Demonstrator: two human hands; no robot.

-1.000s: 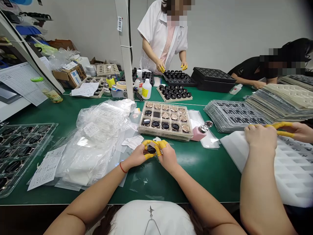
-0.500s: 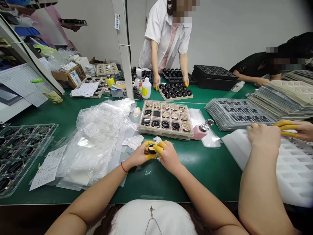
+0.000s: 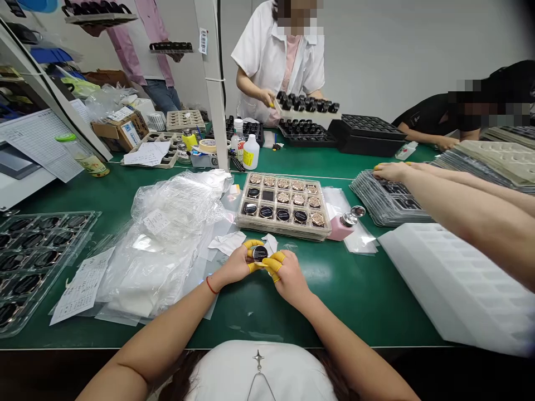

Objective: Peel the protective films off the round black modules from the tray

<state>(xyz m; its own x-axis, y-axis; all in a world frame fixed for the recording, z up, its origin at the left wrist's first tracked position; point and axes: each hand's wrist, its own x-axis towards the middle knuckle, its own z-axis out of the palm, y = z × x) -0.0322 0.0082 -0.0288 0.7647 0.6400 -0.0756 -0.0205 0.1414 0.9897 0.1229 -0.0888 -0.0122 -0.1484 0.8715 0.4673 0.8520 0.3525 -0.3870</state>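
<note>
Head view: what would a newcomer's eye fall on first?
Probably the round black-faced piece between the left hand and right hand, whose yellow finger covers stand out. Just beyond lies a tray of gold and black discs; left of it, a heap of clear plastic.

The left forearm (image 3: 175, 318) and right forearm (image 3: 336, 326) slant inward over the bench (image 3: 355, 295), past its near edge, the hands close together. The left hand (image 3: 237, 266) curls its yellow-capped fingers (image 3: 253, 243) into a grip; the right hand (image 3: 290, 275) bends its own inward beside them, their exact closure unclear.
</note>
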